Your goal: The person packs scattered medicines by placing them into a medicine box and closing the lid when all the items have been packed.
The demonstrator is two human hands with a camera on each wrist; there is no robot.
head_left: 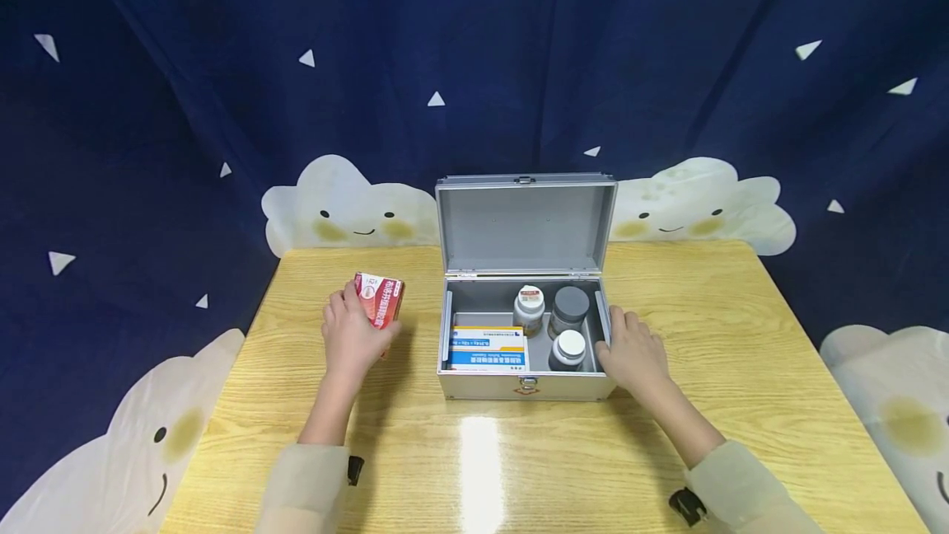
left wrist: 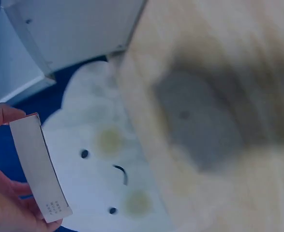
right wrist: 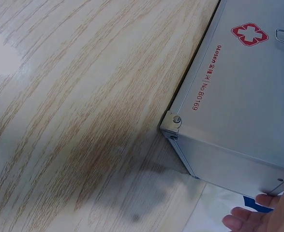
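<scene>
My left hand (head_left: 350,334) grips a red and white medicine box (head_left: 381,300), raised above the table to the left of the case. In the left wrist view, the plain white end of this box shows between thumb and fingers. A silver metal first-aid case (head_left: 485,386) stands with its lid up. Inside are a blue, white and yellow medicine box (head_left: 488,350), a white-capped bottle (head_left: 530,310), a grey-lidded bottle (head_left: 569,308) and a smaller bottle with a white lid (head_left: 569,348). My right hand (head_left: 636,353) rests at the case's right rim, fingers loosely bent.
The wooden table (head_left: 741,369) extends to both sides of the case. Behind it hangs a dark blue curtain (head_left: 489,48) with white triangles and clouds. The raised lid (head_left: 525,225) stands at the back of the case, and a latch (head_left: 527,383) is on its front.
</scene>
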